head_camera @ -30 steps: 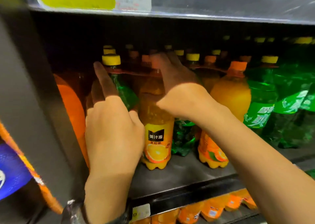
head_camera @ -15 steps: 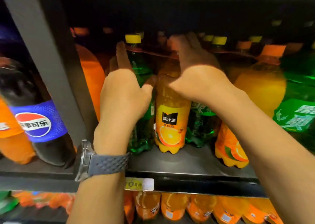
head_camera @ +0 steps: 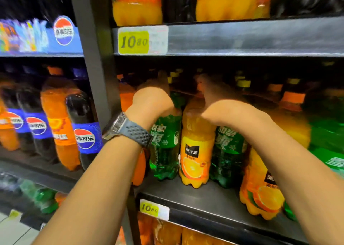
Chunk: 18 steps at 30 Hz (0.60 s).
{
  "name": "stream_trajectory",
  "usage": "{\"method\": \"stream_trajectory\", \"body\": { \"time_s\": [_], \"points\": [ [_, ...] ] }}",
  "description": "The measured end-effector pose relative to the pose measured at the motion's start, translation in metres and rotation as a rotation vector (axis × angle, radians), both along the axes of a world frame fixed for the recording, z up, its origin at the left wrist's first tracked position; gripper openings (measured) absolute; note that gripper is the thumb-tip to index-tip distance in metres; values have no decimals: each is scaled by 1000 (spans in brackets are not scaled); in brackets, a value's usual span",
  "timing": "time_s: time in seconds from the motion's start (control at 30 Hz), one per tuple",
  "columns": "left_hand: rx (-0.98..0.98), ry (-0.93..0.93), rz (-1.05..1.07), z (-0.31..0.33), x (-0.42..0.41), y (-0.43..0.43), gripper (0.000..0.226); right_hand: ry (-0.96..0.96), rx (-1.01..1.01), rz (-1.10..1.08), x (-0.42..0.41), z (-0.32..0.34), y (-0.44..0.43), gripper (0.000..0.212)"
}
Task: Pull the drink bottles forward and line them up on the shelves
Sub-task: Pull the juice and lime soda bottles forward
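A: Front row of the middle shelf (head_camera: pixel 214 198), counted left to right?

B: Four bottles are seen upright near the front: a green Sprite bottle (head_camera: pixel 164 151), an orange juice bottle (head_camera: pixel 195 157), a second green Sprite bottle (head_camera: pixel 228 155), and a second orange juice bottle (head_camera: pixel 260 194) set furthest forward, near the shelf edge. More caps are seen behind; blurred, not counted.

A: Hands?

B: The left hand (head_camera: pixel 151 103), wristwatch (head_camera: pixel 128 129) on its wrist, is wrapped over the shoulder of the first Sprite bottle. The right hand (head_camera: pixel 217 97) is laid over the top of the first juice bottle; whether it is gripped cannot be told, the fingers being blurred.

A: Price tags?

B: Two yellow tags (head_camera: pixel 142 40) are noted, both reading 10.80.
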<state>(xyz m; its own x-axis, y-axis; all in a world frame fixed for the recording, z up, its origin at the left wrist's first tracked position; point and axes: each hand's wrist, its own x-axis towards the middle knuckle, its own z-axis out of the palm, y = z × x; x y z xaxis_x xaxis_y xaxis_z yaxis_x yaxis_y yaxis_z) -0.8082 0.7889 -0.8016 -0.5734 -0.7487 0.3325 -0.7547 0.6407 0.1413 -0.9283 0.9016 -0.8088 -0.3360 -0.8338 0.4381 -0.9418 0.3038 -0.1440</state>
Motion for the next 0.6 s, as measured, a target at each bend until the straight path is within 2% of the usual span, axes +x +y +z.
{"method": "stream_trajectory", "body": {
  "time_s": [0.07, 0.17, 0.33, 0.47, 0.6],
  "points": [
    [9, -32, 14, 4, 2, 2, 119, 18, 13, 7, -4, 3, 0, 93],
    [14, -66, 9, 6, 6, 3, 105, 7, 70, 20, -9, 6, -1, 99],
    [-28, -38, -22, 4, 5, 6, 96, -16, 61, -4, -8, 5, -1, 96],
    [-45, 35, 1, 0, 8, 7, 112, 1, 67, -4, -6, 2, 1, 93],
    [-30, 46, 11, -3, 8, 14, 114, 1, 106, 15, -5, 2, 1, 94]
  ]
}}
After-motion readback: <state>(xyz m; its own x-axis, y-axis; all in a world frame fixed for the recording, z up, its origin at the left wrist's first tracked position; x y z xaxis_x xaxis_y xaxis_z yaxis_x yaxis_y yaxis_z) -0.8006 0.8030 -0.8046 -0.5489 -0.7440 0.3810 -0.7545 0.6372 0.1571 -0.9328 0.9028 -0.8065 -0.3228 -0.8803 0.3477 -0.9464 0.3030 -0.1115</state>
